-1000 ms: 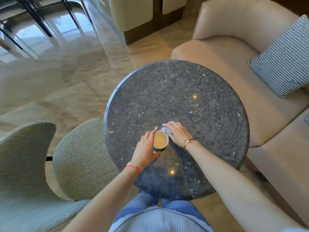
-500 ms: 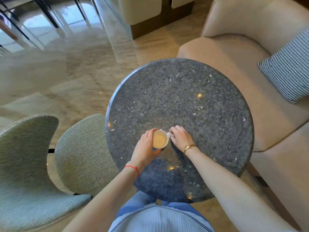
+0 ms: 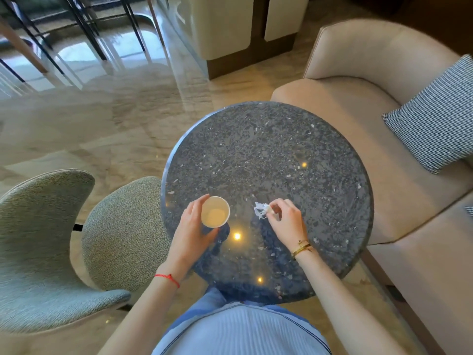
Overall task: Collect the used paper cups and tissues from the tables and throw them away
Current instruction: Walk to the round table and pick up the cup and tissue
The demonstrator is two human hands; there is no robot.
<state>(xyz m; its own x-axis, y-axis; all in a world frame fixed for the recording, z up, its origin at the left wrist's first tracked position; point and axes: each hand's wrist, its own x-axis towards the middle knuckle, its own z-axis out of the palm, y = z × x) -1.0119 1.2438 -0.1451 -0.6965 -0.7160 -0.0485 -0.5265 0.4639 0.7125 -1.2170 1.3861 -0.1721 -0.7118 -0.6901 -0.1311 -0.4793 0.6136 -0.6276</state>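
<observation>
A white paper cup [image 3: 215,211] with a pale inside is held upright over the near left part of the round dark granite table [image 3: 268,155]. My left hand [image 3: 193,233] grips it from the side and below. A crumpled white tissue [image 3: 261,209] hangs just above the tabletop to the right of the cup, pinched between the fingertips of my right hand [image 3: 285,220]. The cup and the tissue are apart, with bare tabletop between them.
A grey-green fabric chair [image 3: 46,242] stands at the table's left. A beige sofa [image 3: 399,103] with a houndstooth cushion [image 3: 435,119] wraps round the right side. Polished marble floor [image 3: 102,119] stretches to the back left, where dark metal chair legs [image 3: 84,26] stand.
My hands were together at the cup; now they have parted. The left hand has carried the cup leftward, and the right hand has lifted the tissue off to the right.
</observation>
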